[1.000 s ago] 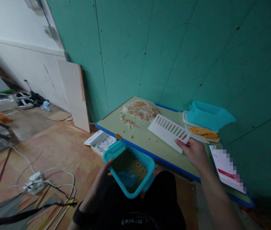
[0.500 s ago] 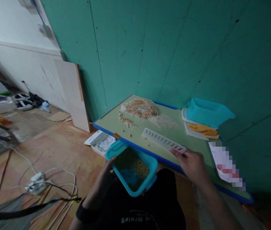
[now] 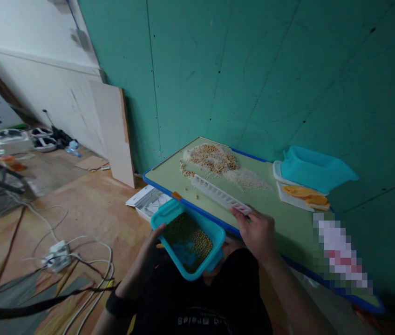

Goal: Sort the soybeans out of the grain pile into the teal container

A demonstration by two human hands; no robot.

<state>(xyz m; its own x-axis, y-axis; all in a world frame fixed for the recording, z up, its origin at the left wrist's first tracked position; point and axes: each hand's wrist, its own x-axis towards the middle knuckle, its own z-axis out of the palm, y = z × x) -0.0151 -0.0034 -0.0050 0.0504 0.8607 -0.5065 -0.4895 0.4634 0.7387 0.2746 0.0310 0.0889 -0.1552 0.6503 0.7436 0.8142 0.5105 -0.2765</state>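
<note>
My left hand (image 3: 153,243) grips the left rim of a blue plastic container (image 3: 197,275), thumb over the edge. Inside lie dark green small grains and yellow beans (image 3: 202,245), with bare blue bottom between them. In my right hand (image 3: 258,235) is the near end of a white slotted plastic strip (image 3: 218,194), fingers closed on it. The strip slants over the board-like table (image 3: 277,228), its far end beside a few beans. Beyond it spreads a pile of white grains (image 3: 249,180) mixed with yellow beans (image 3: 211,156).
At the table's right back stands an empty-looking blue bin (image 3: 318,167) by a white tray with orange gloves (image 3: 304,194). A green wall (image 3: 253,83) rises behind. Cables and a power strip (image 3: 57,256) lie on the floor at left; an open white box (image 3: 148,202) is beneath the table edge.
My right hand has moved the white strip leftward along the table, its far end now by the loose beans. My left hand still holds the container. The view has shifted slightly.
</note>
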